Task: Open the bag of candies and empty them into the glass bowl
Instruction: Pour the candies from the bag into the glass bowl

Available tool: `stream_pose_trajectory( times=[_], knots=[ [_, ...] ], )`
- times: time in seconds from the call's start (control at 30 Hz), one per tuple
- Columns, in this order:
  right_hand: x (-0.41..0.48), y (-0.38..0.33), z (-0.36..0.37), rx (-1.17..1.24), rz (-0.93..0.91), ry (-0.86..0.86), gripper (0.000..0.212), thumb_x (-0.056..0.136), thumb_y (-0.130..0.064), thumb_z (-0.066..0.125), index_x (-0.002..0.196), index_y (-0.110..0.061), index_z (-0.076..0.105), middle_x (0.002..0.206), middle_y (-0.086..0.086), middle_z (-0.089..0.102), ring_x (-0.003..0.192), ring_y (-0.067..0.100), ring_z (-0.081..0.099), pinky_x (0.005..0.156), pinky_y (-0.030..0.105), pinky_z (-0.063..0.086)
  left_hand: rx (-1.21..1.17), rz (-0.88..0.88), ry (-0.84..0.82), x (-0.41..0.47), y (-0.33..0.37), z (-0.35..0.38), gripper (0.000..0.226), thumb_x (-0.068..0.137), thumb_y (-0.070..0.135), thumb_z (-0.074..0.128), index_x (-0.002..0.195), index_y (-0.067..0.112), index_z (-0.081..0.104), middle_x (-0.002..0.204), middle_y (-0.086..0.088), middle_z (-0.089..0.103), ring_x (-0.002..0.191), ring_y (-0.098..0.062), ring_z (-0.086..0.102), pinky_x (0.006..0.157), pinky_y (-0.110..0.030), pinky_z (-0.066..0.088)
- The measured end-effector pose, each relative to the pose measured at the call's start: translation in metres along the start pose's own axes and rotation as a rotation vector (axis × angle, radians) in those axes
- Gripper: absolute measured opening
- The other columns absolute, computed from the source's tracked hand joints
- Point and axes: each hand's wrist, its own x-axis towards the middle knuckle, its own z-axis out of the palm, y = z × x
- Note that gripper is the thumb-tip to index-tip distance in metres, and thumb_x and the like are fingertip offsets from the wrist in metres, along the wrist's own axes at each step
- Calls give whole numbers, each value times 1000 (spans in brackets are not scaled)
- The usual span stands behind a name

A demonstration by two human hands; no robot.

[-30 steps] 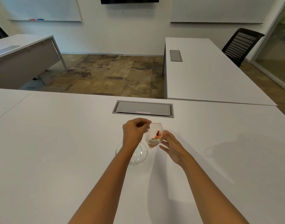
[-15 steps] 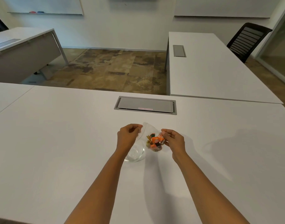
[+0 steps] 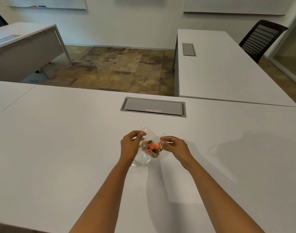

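Two bare hands over a white desk (image 3: 60,148), mid-desk: left hand (image 3: 129,145) and right hand (image 3: 175,146) each pinch an edge of a clear candy bag (image 3: 150,142), fingers curled tight. Orange candies (image 3: 152,147) still inside, right above the glass bowl (image 3: 142,161). Past that, a grey cable hatch (image 3: 153,107), then patchy carpet (image 3: 118,66).

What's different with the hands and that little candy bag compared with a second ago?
The right hand moved from the bag's side up to its top edge and pinched it, opposite the left hand. The left kept its grip; the bowl stayed put, no candies in it.
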Motion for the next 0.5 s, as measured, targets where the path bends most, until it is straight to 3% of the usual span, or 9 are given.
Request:
stream_pose_trajectory(
  times=[0.23,0.33,0.4,0.5],
  knots=[
    [2,0,0,-117,-90,60,17,84,-11,67,100,-7,71,92,8,72,86,19,67,85,28,56,-12,-24,-8,2,-2,-8,15,91,26,56,95,18,68,101,-4,70,92,-20,68,78,-30,53],
    [3,-2,0,-167,-104,87,13,86,-13,64,97,-8,69,96,4,70,87,12,64,79,15,52,-15,-48,7,3,-7,-14,17,90,28,57,96,17,69,103,-6,71,93,-20,68,77,-31,52],
    [4,-6,1,-202,-110,66,12,87,-15,63,97,-11,67,97,-2,69,90,6,62,75,9,46,-22,-73,35,3,-13,-16,17,90,28,57,95,17,70,102,-5,71,95,-22,68,82,-36,53],
    [4,-11,4,-220,-161,41,7,88,-14,62,94,-13,65,93,-2,70,88,6,64,75,8,50,-17,-131,102,2,-20,-18,19,88,28,61,97,15,71,98,-6,71,100,-25,66,95,-45,51]
  ],
)
